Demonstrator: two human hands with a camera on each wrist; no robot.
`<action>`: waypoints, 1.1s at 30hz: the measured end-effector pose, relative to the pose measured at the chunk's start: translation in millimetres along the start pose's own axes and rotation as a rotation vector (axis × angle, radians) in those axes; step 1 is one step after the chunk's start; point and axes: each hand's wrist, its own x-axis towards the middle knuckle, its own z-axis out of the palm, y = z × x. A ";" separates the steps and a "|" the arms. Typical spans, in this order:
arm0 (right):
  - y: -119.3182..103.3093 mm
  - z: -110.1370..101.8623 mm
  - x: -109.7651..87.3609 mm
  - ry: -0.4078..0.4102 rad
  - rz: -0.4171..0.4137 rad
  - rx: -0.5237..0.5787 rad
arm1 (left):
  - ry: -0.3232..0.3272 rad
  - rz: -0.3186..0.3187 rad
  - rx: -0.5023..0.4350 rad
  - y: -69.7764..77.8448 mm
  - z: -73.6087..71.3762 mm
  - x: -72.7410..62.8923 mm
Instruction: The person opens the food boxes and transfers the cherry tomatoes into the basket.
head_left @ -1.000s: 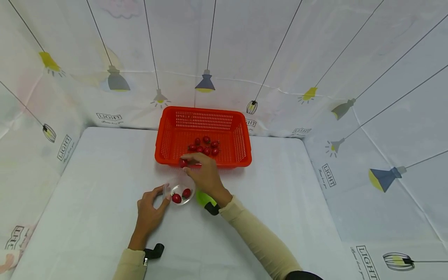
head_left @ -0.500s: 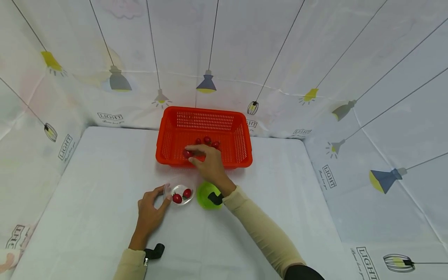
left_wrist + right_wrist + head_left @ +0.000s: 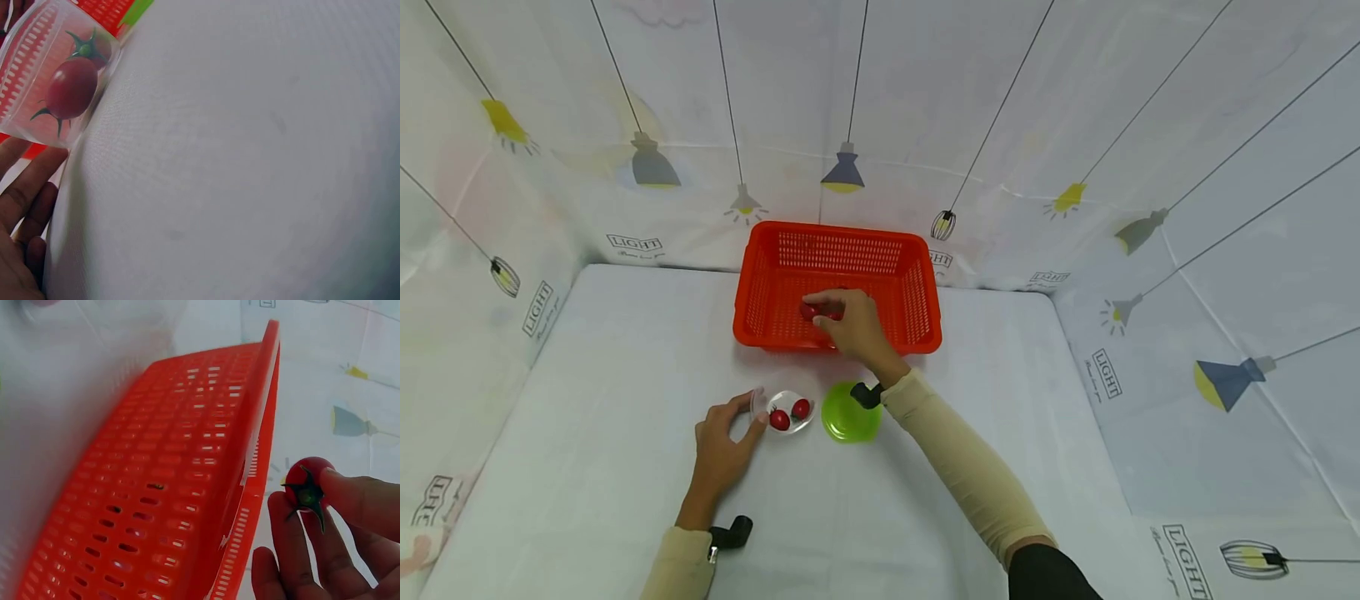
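My left hand [image 3: 722, 446] grips the side of a clear plastic cup [image 3: 760, 403] standing on the table. Two cherry tomatoes [image 3: 780, 419] with green stems lie inside it; the left wrist view shows one tomato [image 3: 72, 90] through the cup wall. Over the front part of a red plastic basket [image 3: 928, 292], my right hand [image 3: 859, 332] pinches another cherry tomato [image 3: 319, 467] between thumb and fingers, its green calyx facing the right wrist camera. More cherry tomatoes lie on the basket floor, now mostly hidden behind the right hand.
A small green bowl [image 3: 850, 421] sits just right of the cup, in front of the basket. The basket stands at the back edge of the white table [image 3: 625, 400], close to the printed cloth wall [image 3: 895, 108].
My right hand has moved from the basket's front rim back over its inside, with the cherry tomato still pinched. The green bowl has come into fuller view. The left hand and cup stay put.
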 end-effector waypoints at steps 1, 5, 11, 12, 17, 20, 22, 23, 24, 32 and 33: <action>-0.1 -1.5 2.9 -0.014 0.019 0.002 | 0.001 0.000 -0.002 0.2 -0.5 0.4; -0.8 -8.1 14.6 -0.056 0.084 0.025 | 0.007 0.005 -0.008 0.4 -1.7 1.8; -3.8 -19.3 35.5 -0.104 0.150 0.072 | 0.013 0.007 0.004 -1.2 -2.1 3.9; -5.1 -20.9 39.3 -0.108 0.155 0.080 | 0.015 0.007 0.003 -1.3 -2.4 4.2; -11.3 -26.9 60.9 -0.126 0.155 0.077 | 0.020 0.012 -0.002 -1.1 -4.3 5.5; -12.3 -29.0 73.1 -0.151 0.158 0.063 | 0.022 0.012 -0.004 -1.5 -4.4 5.6; -12.0 -30.5 80.0 -0.166 0.163 0.054 | 0.022 0.011 -0.008 -2.4 -3.8 5.5; -11.0 -31.0 83.2 -0.175 0.166 0.051 | 0.022 0.012 -0.010 -2.5 -3.6 5.4; -10.1 -31.7 85.8 -0.184 0.175 0.051 | 0.021 0.012 -0.013 -2.4 -3.3 5.2; 21.4 -35.8 103.7 -0.268 0.239 0.149 | 0.005 -0.001 -0.020 -1.9 -1.2 1.0; 25.4 -36.1 105.0 -0.271 0.251 0.163 | 0.005 0.000 -0.017 -2.0 -0.9 0.5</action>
